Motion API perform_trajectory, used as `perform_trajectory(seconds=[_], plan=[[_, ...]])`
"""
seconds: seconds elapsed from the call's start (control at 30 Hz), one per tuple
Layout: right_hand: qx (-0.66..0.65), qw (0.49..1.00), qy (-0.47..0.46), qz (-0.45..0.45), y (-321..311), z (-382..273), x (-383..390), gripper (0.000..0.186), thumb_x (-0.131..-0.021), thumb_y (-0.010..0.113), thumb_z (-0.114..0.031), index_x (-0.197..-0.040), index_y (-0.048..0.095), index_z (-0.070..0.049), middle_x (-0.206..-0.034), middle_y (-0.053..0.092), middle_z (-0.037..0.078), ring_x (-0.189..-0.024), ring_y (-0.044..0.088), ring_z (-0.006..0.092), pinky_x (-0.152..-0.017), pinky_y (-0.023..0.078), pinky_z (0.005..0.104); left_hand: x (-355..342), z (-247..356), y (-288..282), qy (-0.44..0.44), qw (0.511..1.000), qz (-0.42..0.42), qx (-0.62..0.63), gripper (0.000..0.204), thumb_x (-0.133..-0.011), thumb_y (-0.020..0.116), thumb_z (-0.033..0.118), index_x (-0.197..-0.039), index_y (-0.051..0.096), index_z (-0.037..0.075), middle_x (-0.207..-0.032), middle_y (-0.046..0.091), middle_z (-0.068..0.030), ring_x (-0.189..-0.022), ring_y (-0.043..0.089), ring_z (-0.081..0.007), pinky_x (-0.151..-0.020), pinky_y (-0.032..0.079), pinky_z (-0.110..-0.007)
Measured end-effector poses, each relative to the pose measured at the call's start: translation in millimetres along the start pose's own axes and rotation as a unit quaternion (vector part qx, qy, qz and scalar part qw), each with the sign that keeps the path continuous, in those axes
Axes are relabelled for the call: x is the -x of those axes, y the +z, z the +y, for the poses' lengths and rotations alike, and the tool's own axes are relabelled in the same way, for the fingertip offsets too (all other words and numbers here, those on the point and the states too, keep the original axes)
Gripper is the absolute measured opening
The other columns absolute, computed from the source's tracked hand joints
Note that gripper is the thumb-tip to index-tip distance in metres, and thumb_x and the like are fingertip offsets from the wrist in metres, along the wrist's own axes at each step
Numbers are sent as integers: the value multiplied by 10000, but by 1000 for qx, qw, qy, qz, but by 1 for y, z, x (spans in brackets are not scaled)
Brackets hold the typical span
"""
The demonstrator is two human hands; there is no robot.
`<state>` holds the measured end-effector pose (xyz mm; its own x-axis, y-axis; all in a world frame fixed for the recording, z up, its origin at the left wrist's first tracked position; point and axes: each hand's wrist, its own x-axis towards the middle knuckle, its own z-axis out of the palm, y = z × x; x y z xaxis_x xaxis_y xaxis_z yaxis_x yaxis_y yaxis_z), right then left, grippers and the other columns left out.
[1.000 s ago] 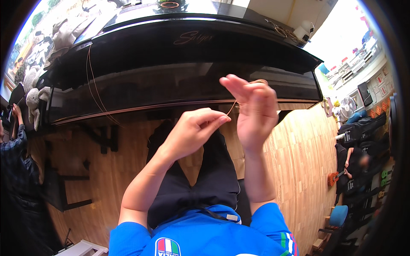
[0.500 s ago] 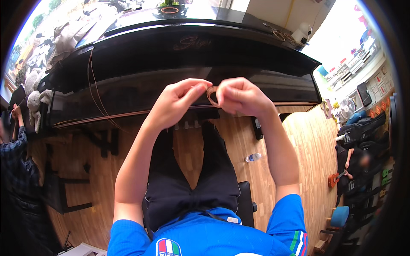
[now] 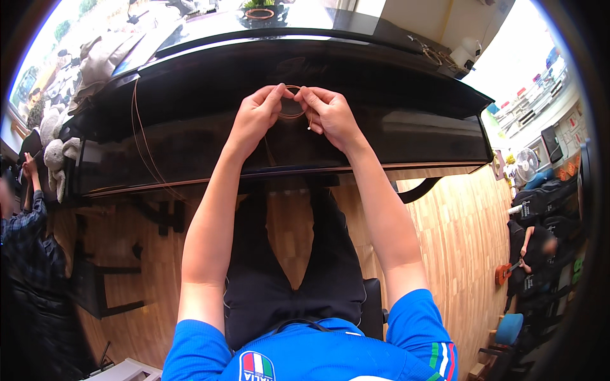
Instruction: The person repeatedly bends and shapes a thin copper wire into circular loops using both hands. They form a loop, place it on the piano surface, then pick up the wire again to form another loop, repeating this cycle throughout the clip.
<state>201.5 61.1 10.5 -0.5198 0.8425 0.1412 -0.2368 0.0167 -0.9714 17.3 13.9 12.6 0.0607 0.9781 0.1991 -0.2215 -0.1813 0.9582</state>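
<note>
Copper-coloured coil (image 3: 291,117) is forming a ring in front of the black piano (image 3: 381,140). Our left hand (image 3: 257,115) is pinching its left side; our right hand (image 3: 333,115) is pinching its right, a pale-tipped end (image 3: 309,128) poking out below. We are probably risking springy turns escaping if either pinch is slackening, or kinks forming if our hands are pulling unevenly.

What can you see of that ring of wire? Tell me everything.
The ring of wire is thin, copper-coloured and metallic-looking, more than one strand curving in a rough circle. The left hand and right hand pinch its opposite sides, partly hiding it. A loose end, it seems, with a small pale tip, hangs by the right hand. Behind is the black piano.
</note>
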Motion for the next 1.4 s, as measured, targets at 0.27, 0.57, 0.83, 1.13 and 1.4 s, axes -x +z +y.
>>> perform_trajectory(seconds=[0.27,0.57,0.83,1.13,1.4], plan=[[-229,951,14,-208,-7,1,12,429,-1036,540,-221,-1350,542,71,-1024,609,94,-692,606,96,-729,628,306,3,-16,-2,39,999,22,-6,300,-1053,537,295,-1116,674,35,-678,390,94,-579,304,-7,-501,235,-205],[-91,991,-32,-89,-5,10,10,306,-947,696,-163,-1198,684,12,-802,650,47,-662,631,89,-545,555,237,7,-12,-3,38,999,-3,-21,278,-1057,524,294,-1063,666,55,-664,394,90,-580,307,-12,-511,236,-199],[51,980,-147,121,14,17,15,224,-956,683,-145,-1112,716,12,-826,739,78,-578,619,78,-480,497,200,9,-14,5,67,995,15,-73,287,-1056,525,304,-1015,679,66,-638,439,71,-570,335,-18,-513,250,-203],[106,971,-141,161,12,16,19,212,-975,666,-215,-1003,748,-21,-741,688,-13,-547,486,23,-481,350,178,9,-14,2,58,997,55,-7,276,-1068,502,273,-1027,652,46,-648,389,72,-558,309,-17,-496,237,-197],[-35,990,-134,-33,-4,11,21,463,-1072,439,-346,-1157,710,20,-910,710,79,-629,509,81,-555,378,215,6,-12,-6,28,996,0,85,265,-1076,482,273,-1035,616,48,-634,337,73,-537,267,-26,-494,228,-209]])
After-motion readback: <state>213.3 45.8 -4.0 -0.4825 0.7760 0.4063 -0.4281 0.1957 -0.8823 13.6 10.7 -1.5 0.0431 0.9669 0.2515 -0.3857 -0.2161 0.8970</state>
